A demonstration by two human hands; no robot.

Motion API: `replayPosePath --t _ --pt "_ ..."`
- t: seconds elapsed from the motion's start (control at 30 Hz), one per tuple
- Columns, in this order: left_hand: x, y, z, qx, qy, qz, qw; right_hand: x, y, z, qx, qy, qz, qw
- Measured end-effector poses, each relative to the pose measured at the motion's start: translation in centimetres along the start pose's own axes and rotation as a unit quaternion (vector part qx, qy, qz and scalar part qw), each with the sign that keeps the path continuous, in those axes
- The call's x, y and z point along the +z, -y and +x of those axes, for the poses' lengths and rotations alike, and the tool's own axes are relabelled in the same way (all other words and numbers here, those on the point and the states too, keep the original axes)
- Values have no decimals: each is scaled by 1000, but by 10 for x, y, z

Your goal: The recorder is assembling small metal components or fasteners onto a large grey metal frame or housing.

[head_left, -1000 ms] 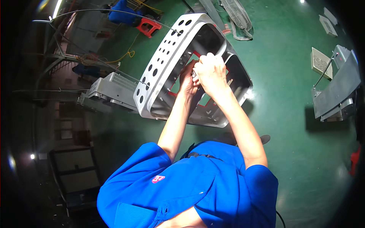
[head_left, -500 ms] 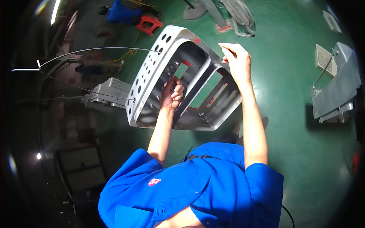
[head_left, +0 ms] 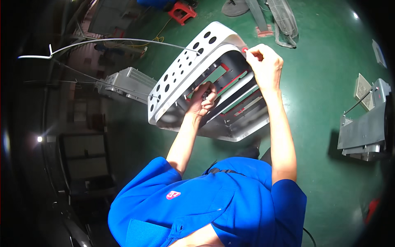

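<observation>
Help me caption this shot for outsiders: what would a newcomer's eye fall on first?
Probably the pale grey metal housing at centre, dotted with round dark holes. Next, the bare left hand inside the housing, curled around small unclear parts, and the bare right hand by its upper right corner. A bright red plastic stool stands out on the green floor near the top edge.

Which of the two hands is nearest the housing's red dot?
The right hand, close beside the red dot; the left hand is farther off, lower in the picture.
</observation>
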State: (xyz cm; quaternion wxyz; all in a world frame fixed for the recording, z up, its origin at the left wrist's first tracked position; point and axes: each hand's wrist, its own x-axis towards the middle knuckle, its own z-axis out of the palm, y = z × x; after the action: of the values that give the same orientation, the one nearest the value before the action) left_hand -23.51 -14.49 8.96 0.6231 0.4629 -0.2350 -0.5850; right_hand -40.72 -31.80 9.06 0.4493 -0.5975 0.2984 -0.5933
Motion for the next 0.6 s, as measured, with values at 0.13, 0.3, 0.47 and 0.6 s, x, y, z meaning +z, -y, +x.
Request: replayPosePath --t 0.13,0.3,0.47,0.6 --pt "1 1 -1 -2 -5 18 1000 0 2 5 8 21 -3 1000" --pt "-4 5 -3 4 -12 12 1000 9 -1 3 6 45 -25 999" --pt "-3 7 1 18 -24 12 999 21 -12 11 -14 61 -66 996" --pt "-8 5 0 22 -30 23 999 22 13 -10 -1 -17 3 1000"
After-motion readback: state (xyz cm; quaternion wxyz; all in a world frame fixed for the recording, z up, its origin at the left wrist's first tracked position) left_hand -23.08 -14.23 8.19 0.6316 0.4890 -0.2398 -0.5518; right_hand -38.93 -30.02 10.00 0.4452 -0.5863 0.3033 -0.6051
